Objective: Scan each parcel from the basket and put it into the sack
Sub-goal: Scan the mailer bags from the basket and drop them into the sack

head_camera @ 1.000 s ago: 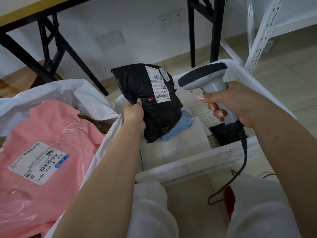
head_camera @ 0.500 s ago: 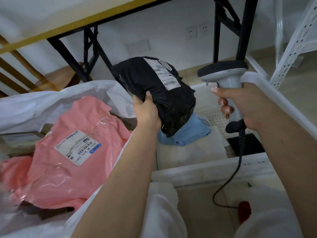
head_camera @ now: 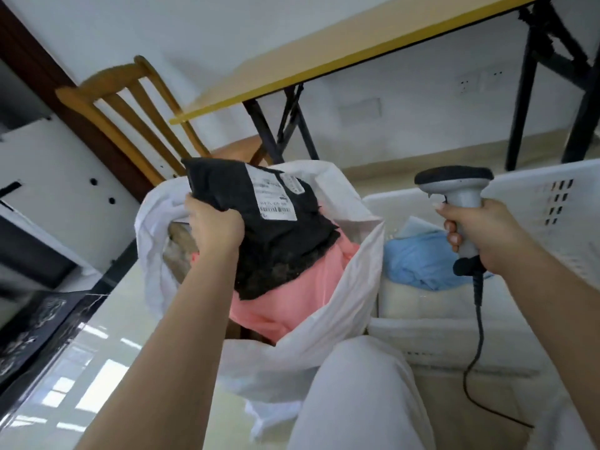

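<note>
Left hand (head_camera: 214, 227), fingers curled round the near-left edge of a black poly-mailer parcel (head_camera: 276, 235), holding it over the open mouth of the white sack (head_camera: 344, 306). White shipping label (head_camera: 274, 198) facing up on the parcel, print too blurred to read. Parcel's lower edge overlapping a pink parcel (head_camera: 302, 300) already lying inside the sack; something brownish deeper in at the left, too blurred to name. Sack's rim slumped open, its right side pressed against the wall of the white plastic basket (head_camera: 548, 216).

Right hand (head_camera: 487, 235) wrapped round the grip of a grey handheld barcode scanner (head_camera: 457, 190), dark head pointing left, held above the basket, apart from the parcel. Black cable (head_camera: 477, 345) trailing from the grip's base down past the basket's front wall to the floor.

In the basket: a blue soft parcel (head_camera: 418, 261) on top of a pale, whitish flat one (head_camera: 425, 303), and a bit of light paper or plastic just behind the blue.

Both containers on a pale glossy floor (head_camera: 97, 378) with window glare at lower left. White-trousered knee (head_camera: 360, 394) in the foreground between sack and basket. Behind the sack, a wooden slat-back chair (head_camera: 130, 102); above and right, a yellow-edged folding table (head_camera: 357, 56) on black legs. White wall with sockets (head_camera: 480, 77) beyond. Dark furniture along the left edge, blurred.
</note>
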The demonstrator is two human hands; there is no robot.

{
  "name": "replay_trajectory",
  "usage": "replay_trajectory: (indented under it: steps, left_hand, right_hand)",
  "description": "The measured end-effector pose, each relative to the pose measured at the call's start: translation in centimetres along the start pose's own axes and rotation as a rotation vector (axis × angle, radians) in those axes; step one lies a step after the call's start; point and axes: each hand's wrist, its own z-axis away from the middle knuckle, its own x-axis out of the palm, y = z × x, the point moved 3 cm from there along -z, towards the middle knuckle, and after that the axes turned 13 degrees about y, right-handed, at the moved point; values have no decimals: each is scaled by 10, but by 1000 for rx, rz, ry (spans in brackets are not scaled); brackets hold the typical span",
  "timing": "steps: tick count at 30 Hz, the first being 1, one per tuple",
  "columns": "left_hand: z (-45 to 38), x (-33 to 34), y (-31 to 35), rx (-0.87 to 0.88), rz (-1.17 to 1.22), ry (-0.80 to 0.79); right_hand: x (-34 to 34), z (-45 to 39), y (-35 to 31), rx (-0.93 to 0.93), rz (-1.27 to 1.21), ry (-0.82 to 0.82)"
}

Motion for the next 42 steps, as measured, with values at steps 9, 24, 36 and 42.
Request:
replay_trajectory:
  steps: [9,24,36,42]
  left_hand:
    - [49,59,-23,771,-822,-590]
    - [27,75,-55,491,-995,-799]
    - [140,175,42,849,-340,-581]
    - [212,290,18,659,-268,-872]
  right_hand:
    - [8,4,6,19,93,25]
    - [-46,-2,2,74,98,90]
    - [-91,-47,32,173,-5,179]
    - [-100,-94,68,305,77,237]
